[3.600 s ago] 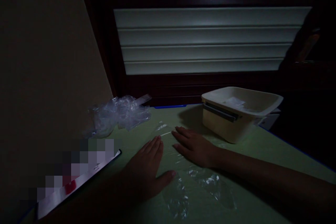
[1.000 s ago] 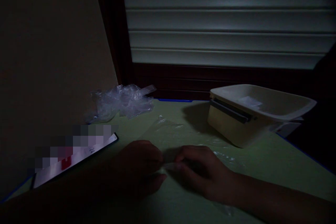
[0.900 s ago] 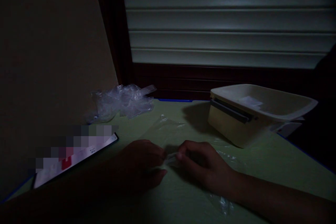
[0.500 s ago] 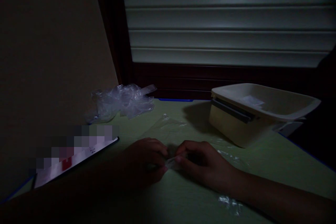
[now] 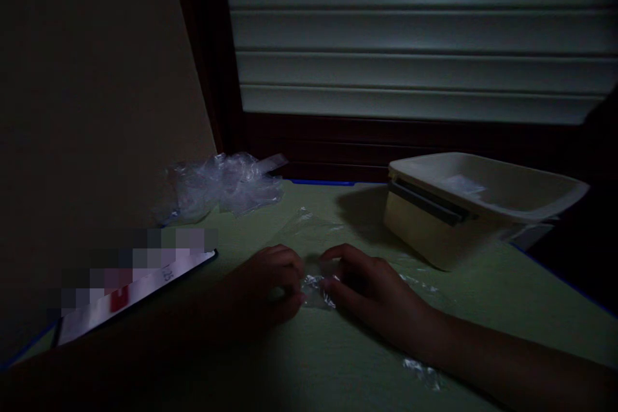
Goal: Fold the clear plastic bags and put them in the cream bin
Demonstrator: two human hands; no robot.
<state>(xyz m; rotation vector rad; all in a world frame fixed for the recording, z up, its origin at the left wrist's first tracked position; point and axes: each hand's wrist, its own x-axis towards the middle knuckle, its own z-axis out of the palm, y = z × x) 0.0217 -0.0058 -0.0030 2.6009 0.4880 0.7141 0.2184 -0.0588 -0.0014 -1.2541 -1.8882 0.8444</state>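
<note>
A small crinkled piece of clear plastic film (image 5: 319, 295) lies between my two hands at the middle of the table. My left hand (image 5: 273, 283) is curled at its left edge, thumb and forefinger closed on that edge. On the other side, my right hand (image 5: 369, 290) has its forefinger lifted apart from the thumb, and the thumb tip is at the film's right side. Beyond the hands a flat clear plastic sheet or bag (image 5: 309, 222) is spread on the table. More clear plastic (image 5: 422, 373) glints beside my right forearm. Dim light hides the fine edges.
A heap of clear plastic bags (image 5: 226, 183) sits at the back left. At the right stands a cream bin (image 5: 425, 241) with some clear plastic inside. A phone with a lit screen (image 5: 140, 296) lies at left on the green table (image 5: 328, 360), near the wall.
My right forefinger and thumb have parted from their pinch, and the hands are slightly farther apart. The film between them now shows more crinkled and spread out.
</note>
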